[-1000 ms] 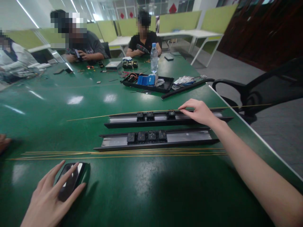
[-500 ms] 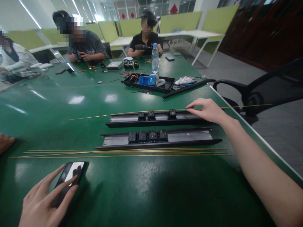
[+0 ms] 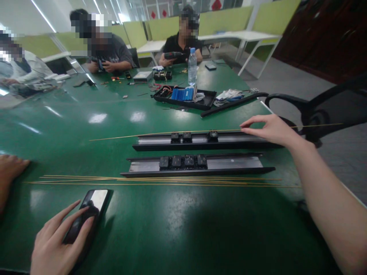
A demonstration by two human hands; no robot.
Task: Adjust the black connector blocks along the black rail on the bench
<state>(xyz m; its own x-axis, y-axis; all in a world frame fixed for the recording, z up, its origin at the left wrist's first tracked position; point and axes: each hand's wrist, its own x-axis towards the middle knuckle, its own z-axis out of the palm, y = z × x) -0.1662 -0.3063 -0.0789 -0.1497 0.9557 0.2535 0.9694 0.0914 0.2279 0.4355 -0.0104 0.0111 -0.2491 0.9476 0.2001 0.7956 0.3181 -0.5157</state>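
My right hand (image 3: 271, 129) pinches a thin brass-coloured rod (image 3: 120, 136) between thumb and fingertips. The rod runs along the far side of the rear black-edged metal channel (image 3: 243, 139), which carries several black blocks, one of them a small block (image 3: 212, 135) towards the right. A second channel (image 3: 232, 163) in front holds a row of black blocks (image 3: 182, 162). My left hand (image 3: 59, 238) lies over a dark smartphone (image 3: 99, 198) on the table, fingers spread and a fingertip on or just above its screen. Several more thin rods (image 3: 200, 179) lie between the phone and the front channel.
Beyond the channels stand a black tray (image 3: 205, 101) with a blue part (image 3: 182, 93), a water bottle (image 3: 192, 68), gloves (image 3: 229, 96) and a black strip (image 3: 232, 105). Another person's hand (image 3: 13, 168) rests at left. Co-workers sit across the green table (image 3: 71, 118). A chair (image 3: 318, 109) is at right.
The view has shifted slightly. My right hand has moved a little to the right along the rod, still pinching it. My left hand stays over the smartphone.
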